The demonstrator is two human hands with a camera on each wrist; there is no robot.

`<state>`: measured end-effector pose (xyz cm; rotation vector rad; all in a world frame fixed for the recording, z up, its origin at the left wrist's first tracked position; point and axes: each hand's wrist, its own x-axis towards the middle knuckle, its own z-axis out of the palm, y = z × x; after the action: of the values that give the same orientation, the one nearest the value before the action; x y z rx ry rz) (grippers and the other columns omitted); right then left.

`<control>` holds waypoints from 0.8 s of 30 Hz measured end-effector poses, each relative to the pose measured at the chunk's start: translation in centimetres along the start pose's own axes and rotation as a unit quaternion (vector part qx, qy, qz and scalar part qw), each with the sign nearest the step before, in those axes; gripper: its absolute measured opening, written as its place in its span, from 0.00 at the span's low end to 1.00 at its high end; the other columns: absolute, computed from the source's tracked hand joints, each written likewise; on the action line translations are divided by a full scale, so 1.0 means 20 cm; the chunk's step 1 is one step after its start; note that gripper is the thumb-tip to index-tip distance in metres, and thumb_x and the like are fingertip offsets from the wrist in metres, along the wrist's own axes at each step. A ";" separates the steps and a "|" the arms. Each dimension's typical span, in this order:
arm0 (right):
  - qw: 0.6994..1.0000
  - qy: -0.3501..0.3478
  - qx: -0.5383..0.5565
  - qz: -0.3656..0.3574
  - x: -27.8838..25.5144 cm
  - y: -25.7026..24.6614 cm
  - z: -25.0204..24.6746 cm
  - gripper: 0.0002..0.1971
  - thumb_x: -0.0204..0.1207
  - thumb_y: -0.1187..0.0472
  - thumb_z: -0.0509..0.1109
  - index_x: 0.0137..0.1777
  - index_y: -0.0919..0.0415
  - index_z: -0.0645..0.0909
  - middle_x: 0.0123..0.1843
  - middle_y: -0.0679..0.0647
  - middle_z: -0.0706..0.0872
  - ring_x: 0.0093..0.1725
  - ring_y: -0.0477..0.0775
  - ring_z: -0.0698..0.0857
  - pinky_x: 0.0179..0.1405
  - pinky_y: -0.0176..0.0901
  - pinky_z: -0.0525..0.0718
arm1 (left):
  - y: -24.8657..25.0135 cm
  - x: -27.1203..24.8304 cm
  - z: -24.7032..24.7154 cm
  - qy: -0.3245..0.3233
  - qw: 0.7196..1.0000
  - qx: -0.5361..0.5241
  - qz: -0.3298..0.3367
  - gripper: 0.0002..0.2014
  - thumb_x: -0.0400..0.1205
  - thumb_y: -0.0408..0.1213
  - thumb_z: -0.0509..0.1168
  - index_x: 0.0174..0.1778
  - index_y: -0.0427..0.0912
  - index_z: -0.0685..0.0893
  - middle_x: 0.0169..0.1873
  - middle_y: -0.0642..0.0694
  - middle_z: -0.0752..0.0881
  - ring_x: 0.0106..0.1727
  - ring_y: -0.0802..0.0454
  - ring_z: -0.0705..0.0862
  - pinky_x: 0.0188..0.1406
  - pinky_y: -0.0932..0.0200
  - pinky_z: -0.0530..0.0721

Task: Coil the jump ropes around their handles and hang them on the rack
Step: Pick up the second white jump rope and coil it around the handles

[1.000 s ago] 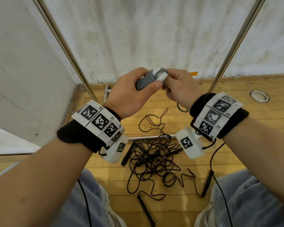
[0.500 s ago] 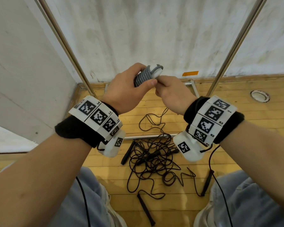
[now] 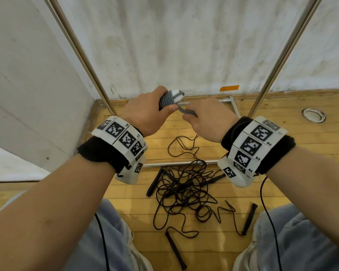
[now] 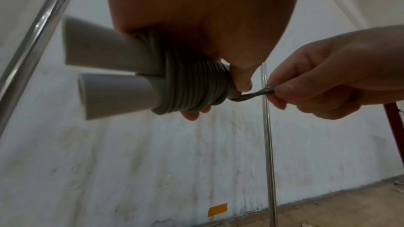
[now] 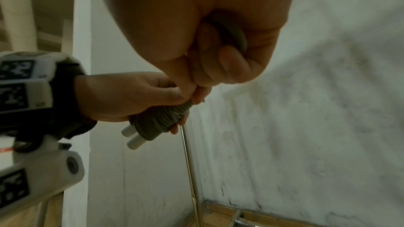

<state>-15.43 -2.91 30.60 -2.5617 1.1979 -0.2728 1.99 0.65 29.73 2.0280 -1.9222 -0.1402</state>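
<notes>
My left hand (image 3: 145, 112) grips a grey jump rope (image 3: 167, 99) coiled tightly around its two white handles (image 4: 104, 73), which stick out side by side. The coil (image 5: 159, 122) sits under the thumb. My right hand (image 3: 207, 118) pinches the loose grey rope end (image 4: 255, 93) just right of the coil and holds it taut. Both hands are raised in front of the rack's metal poles (image 3: 80, 53). On the wooden floor below lies a tangle of black jump ropes (image 3: 184, 188) with several black handles (image 3: 155, 181).
A second slanted rack pole (image 3: 282, 53) stands at the right, with a low crossbar (image 3: 180, 163) on the floor. White walls close the corner behind. A round floor fitting (image 3: 312, 115) lies far right. My knees in jeans (image 3: 294, 239) frame the rope pile.
The right hand has drawn back down and to the right from the coil, pulling a short length of grey rope out taut. The left hand kept hold of the coiled handles.
</notes>
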 end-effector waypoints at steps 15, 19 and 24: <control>0.996 0.053 0.025 -0.066 -0.02 0.02 -0.10 0.16 0.75 0.44 0.68 0.36 0.55 0.84 0.28 0.48 0.80 0.29 0.45 0.76 0.25 0.37 0.66 | 0.09 -0.05 -0.01 -0.156 0.978 -0.089 0.102 0.12 0.79 0.55 0.66 0.54 0.55 0.80 0.41 0.57 0.84 0.42 0.58 0.82 0.46 0.51 0.83; 0.983 0.120 0.138 -0.013 0.00 0.01 -0.17 0.14 0.67 0.43 0.75 0.28 0.50 0.79 0.23 0.42 0.74 0.24 0.40 0.74 0.23 0.27 0.64 | 0.11 -0.05 -0.05 -0.076 0.985 -0.133 0.074 0.16 0.74 0.64 0.65 0.46 0.56 0.81 0.32 0.55 0.83 0.33 0.60 0.81 0.30 0.59 0.76; 0.968 0.110 0.227 -0.007 0.01 -0.01 -0.16 0.13 0.66 0.51 0.79 0.33 0.46 0.74 0.28 0.42 0.79 0.25 0.32 0.76 0.27 0.22 0.71 | 0.14 -0.08 -0.04 -0.092 0.982 -0.144 0.076 0.12 0.78 0.59 0.65 0.48 0.57 0.82 0.31 0.55 0.83 0.32 0.62 0.81 0.33 0.56 0.78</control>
<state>-16.12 -3.66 33.66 -2.1786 1.0405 -0.7588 -0.53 2.20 31.07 1.7238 -2.0219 -0.5503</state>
